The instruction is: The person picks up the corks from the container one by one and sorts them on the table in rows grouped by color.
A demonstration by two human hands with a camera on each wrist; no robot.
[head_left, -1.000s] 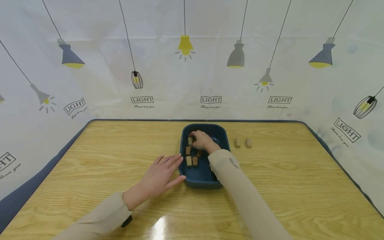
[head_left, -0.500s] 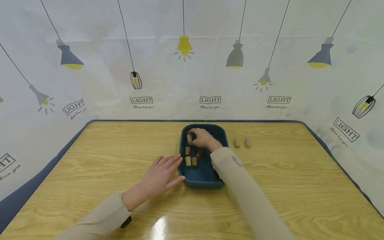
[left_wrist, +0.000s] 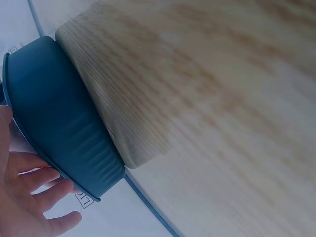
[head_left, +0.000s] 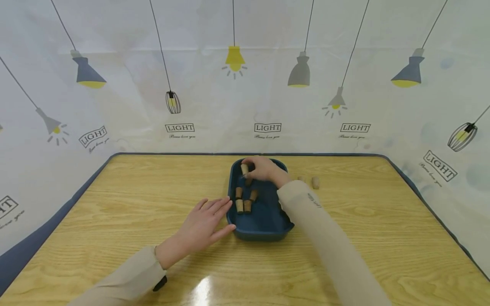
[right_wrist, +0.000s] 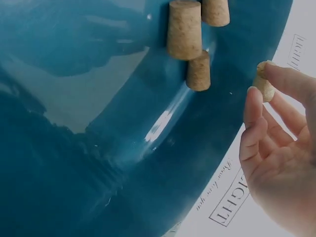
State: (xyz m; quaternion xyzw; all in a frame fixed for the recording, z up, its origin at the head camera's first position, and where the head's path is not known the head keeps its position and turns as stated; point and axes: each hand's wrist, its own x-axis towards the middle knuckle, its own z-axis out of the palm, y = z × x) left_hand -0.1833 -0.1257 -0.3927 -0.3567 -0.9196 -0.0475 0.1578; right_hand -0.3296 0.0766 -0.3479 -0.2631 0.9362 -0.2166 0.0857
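A deep blue tray (head_left: 264, 225) stands lengthwise near the far side of the table. My right hand (head_left: 264, 169) pinches a cork stopper (head_left: 244, 168) between thumb and fingers over the tray's far left corner; the same stopper (right_wrist: 264, 89) appears in the right wrist view. Below the hand, another stopper (head_left: 249, 181) shows partly. Nearer me in the tray, several more stand in pairs, among them a pale stopper (head_left: 239, 206) and a browner stopper (head_left: 247, 207). My left hand (head_left: 203, 224) rests against the tray's left rim, fingers spread and fairly straight, as the left wrist view confirms.
Two more cork stoppers are on the wooden table (head_left: 367, 229) right of the tray: one stopper (head_left: 315, 183) in full view, another (head_left: 301, 179) partly behind the right sleeve. A lamp-printed backdrop (head_left: 214, 102) rises along the table's far edge.
My right hand has moved away from me and up with the pinched stopper, uncovering another stopper beneath it. The right sleeve has shifted right. My left hand stays put.
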